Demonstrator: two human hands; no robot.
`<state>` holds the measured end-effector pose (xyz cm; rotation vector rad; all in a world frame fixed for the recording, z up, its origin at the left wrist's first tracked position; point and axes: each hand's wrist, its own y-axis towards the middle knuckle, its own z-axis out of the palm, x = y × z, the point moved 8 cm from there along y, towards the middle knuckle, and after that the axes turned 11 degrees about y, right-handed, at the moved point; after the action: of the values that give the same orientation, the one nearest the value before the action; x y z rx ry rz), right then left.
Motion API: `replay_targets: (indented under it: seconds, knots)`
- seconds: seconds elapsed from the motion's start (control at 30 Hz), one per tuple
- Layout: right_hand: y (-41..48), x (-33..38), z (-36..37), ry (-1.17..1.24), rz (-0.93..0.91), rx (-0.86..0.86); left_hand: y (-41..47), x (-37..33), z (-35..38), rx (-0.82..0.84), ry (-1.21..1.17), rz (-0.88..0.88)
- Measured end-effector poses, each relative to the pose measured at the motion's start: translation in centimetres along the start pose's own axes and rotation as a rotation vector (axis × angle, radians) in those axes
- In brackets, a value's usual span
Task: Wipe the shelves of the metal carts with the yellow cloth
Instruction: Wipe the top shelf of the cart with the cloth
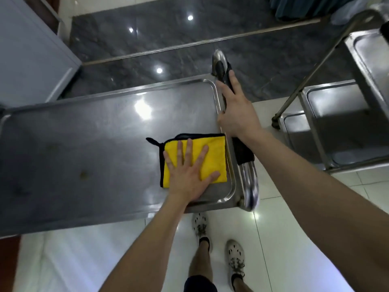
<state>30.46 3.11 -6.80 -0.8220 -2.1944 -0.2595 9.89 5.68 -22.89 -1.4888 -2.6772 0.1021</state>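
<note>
Two hands busy: left hand (187, 171) flat, fingers spread, pressing the soft cloth (212, 157); right hand (235, 110) clasps the cart (84, 131) handle (248, 180).

A person's left hand (187, 171) presses flat, fingers spread, on a folded yellow microfibre cloth with black edging (212, 157) near the right end of a stainless-steel cart's top shelf (84, 133), while the right hand (236, 110) grasps the cart's black-padded handle bar (244, 152). A second steel cart (336, 114) stands to the right.

Dark marble floor (147, 39) — pale tiles (84, 260), grey cabinet (27, 49), perforated shoes (234, 257)
</note>
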Motion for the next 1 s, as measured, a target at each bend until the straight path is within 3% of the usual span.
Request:
replay_targets:
  seconds: [0.17, 0.33, 0.47, 0.6, 0.83, 1.0]
  knots:
    - [-0.7, 0.0, -0.3, 0.022, 0.051, 0.030, -9.1, 2.9, 0.7, 0.071, 0.026, 0.027]
    - [-1.2, 0.0, -0.1, 0.019, 0.050, 0.028, -12.0, 12.2, 1.5, 0.219, 0.022, -0.148]
    - [-1.1, -0.2, 0.3, 0.001, 0.033, 0.011, -8.1, 20.5, 1.3, 0.291, -0.027, -0.329]
    - [-0.8, -0.2, 0.5, -0.028, 0.000, -0.022, 1.3, 25.4, 0.9, 0.310, -0.096, -0.414]
    - [-0.6, 0.1, 0.6, -0.089, 0.015, -0.049, 18.3, 19.0, -0.9, 0.219, -0.082, -0.268]
    - [-0.6, 0.5, 0.3, -0.090, 0.013, -0.054, 19.2, 8.1, -1.5, 0.174, -0.058, -0.070]
